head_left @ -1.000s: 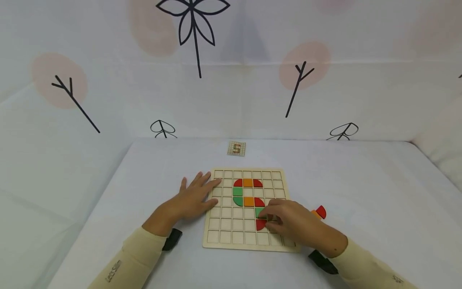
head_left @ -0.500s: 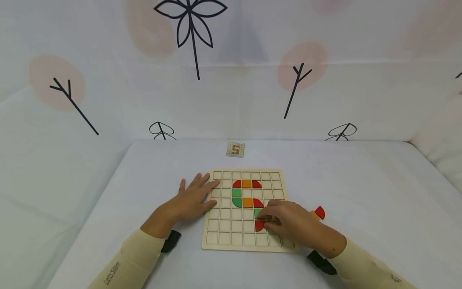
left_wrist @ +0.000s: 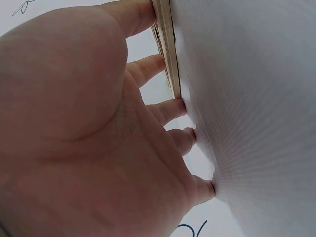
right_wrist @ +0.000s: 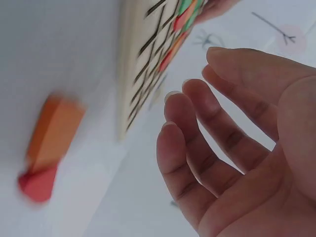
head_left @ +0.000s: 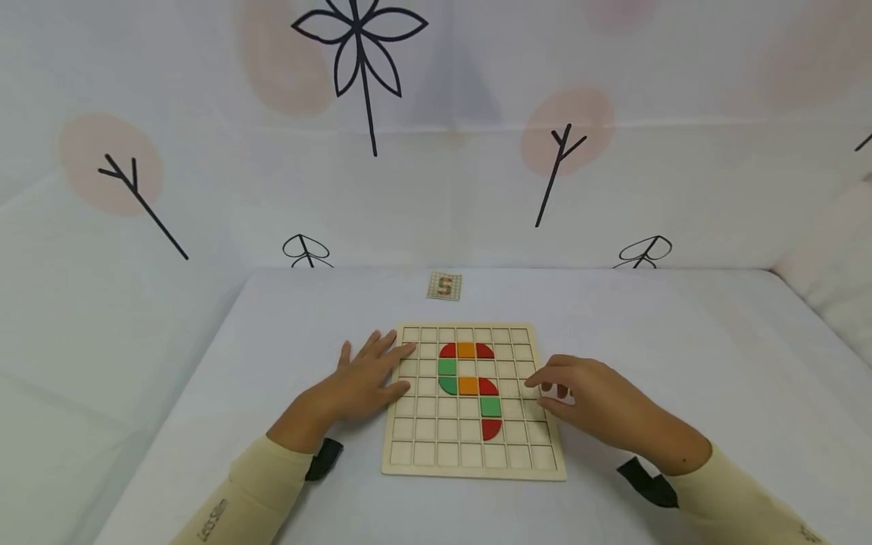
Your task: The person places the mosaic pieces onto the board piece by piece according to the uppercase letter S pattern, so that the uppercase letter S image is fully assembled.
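A wooden grid board lies on the table, with red, orange and green pieces set in its cells in a curving line. Lowest in that line are a green square and a red quarter-round piece. My left hand rests with spread, straight fingers at the board's left edge, thumb and index finger on the rim. Over the board's right edge hovers my right hand, fingers loosely bent and holding nothing. In the right wrist view, an orange piece and a red piece lie on the table beside the board.
A small pattern card with an S on a grid lies behind the board. White cloth with printed plants hangs at the back of the white table. Dark straps sit at both wrists.
My right hand has let go of the green square and moved off it to the right, uncovering the board's right-hand cells and hiding the loose pieces in the head view. My left hand stays put.
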Action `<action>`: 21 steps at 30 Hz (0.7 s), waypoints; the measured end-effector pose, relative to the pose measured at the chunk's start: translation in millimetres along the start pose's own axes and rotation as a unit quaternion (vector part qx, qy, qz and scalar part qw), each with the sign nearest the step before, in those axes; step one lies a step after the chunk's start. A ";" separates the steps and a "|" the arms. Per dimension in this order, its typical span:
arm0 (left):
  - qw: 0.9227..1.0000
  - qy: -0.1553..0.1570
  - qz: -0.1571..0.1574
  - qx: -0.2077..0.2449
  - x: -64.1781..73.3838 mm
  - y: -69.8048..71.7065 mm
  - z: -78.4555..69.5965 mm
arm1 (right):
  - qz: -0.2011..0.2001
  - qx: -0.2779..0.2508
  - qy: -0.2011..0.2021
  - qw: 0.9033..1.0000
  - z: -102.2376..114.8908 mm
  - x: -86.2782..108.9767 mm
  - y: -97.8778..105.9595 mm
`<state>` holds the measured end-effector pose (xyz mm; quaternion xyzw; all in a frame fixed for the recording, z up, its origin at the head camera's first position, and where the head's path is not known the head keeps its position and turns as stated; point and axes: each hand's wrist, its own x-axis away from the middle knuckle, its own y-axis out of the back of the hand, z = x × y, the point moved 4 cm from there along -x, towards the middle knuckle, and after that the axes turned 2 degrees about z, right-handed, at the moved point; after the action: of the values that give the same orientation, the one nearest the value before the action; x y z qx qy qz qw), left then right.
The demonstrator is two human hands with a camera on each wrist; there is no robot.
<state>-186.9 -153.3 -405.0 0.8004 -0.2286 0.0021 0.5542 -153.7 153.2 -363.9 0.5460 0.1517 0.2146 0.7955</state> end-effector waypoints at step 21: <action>1.000 0.001 -0.002 0.000 -1.1 -1.7 1.2 | 0.014 0.014 0.036 0.999 -54.9 36.5 -1.2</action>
<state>-187.6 -153.5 -407.3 0.8007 -0.2271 0.0018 0.5543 -148.2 215.5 -385.0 0.5514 0.1754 0.2430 0.7786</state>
